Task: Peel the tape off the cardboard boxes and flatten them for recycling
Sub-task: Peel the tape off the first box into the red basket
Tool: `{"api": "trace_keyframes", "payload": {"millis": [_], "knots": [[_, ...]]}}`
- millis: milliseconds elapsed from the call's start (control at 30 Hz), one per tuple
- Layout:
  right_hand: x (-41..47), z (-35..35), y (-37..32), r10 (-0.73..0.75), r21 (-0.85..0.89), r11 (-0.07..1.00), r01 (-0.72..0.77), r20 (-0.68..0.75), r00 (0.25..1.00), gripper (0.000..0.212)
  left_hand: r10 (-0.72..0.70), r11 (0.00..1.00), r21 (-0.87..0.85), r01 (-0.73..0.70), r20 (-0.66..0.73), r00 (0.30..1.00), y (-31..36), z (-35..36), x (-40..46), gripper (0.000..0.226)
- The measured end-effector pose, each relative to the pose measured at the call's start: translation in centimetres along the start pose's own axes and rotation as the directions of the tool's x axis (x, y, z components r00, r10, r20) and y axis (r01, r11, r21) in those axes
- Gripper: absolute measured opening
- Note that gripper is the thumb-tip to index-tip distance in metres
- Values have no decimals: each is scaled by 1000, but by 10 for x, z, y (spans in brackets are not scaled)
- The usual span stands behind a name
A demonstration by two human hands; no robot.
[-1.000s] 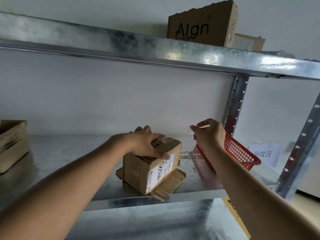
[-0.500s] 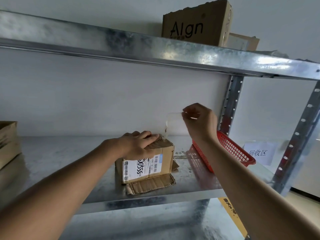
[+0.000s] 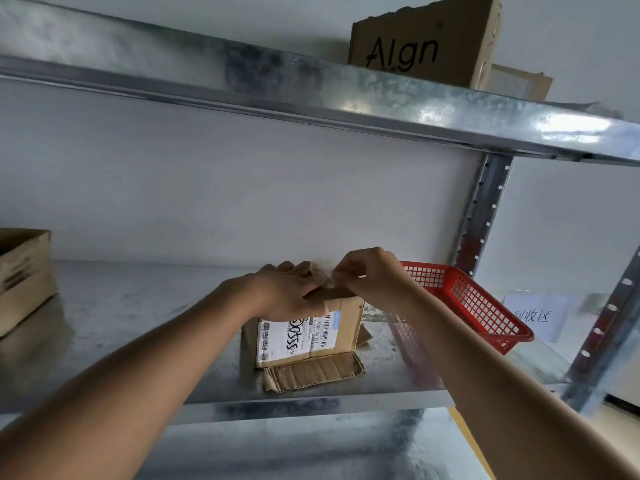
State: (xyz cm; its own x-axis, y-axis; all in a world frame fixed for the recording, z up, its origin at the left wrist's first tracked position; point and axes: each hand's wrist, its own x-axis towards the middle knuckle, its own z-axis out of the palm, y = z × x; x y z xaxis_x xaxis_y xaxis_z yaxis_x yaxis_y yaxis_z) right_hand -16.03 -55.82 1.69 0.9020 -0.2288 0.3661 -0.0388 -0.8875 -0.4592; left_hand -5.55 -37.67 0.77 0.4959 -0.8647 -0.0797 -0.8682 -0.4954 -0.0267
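The small cardboard box [image 3: 308,332] stands near the front edge of the metal shelf [image 3: 138,327]. The left hand [image 3: 289,292] presses flat on its top; the right hand [image 3: 367,275] pinches clear tape [image 3: 329,280] at the top edge. A red basket [image 3: 464,303] sits just right.

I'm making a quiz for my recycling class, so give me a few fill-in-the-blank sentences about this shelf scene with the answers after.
1. The left hand presses on top of the small cardboard ____.
2. The basket beside the right hand is ____ in colour.
3. The box on the upper shelf is printed with the word ____.

Missing words: box; red; Algn
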Motion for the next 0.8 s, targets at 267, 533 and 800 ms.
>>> {"api": "trace_keyframes", "payload": {"millis": [267, 533, 800], "knots": [[7, 6, 4, 168, 224, 967, -124, -192, 967, 4, 22, 999, 31, -22, -15, 1000, -1, 0, 3, 68], [0, 8, -10, -55, 284, 958, 44, 32, 998, 43, 51, 999, -15, -52, -34, 998, -5, 3, 3, 67], [-2, -10, 5, 26, 185, 983, 9, -188, 982, 26, 61, 998, -11, -61, -3, 998, -6, 0, 1, 74]]}}
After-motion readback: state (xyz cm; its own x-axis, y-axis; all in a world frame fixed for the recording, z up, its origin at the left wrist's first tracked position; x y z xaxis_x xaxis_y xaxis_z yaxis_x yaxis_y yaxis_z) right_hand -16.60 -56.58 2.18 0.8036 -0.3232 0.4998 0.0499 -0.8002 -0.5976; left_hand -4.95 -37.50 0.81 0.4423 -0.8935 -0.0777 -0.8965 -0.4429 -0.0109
